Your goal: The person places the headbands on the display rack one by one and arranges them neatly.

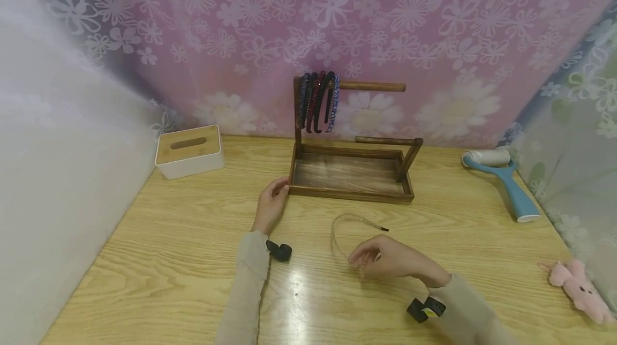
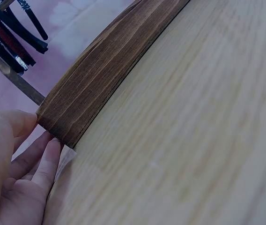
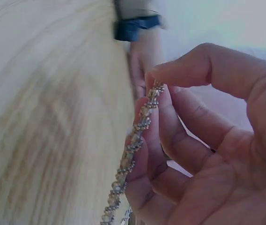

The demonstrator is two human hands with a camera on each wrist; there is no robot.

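My right hand [image 1: 392,257] pinches a thin headband [image 3: 135,140] covered in small clear and silvery beads between thumb and fingertips. In the head view its curved band arches over the table in front of a dark brown wooden rack [image 1: 349,193], one black tip pointing right. At the rack's front left corner is my left hand [image 1: 271,207]; the left wrist view has its thumb on the tray's upper edge and its fingers at the end side. Several glittery headbands [image 1: 318,101], in blue, black and red, hang on the rack's upper bar near the left post.
A white tissue box [image 1: 195,168] with a wooden lid stands at the back left. Toward the back right lies a lint roller [image 1: 511,184] with a blue handle, and a pink plush toy [image 1: 580,291] is by the right edge. Flower-printed curtains [image 1: 270,29] enclose the table.
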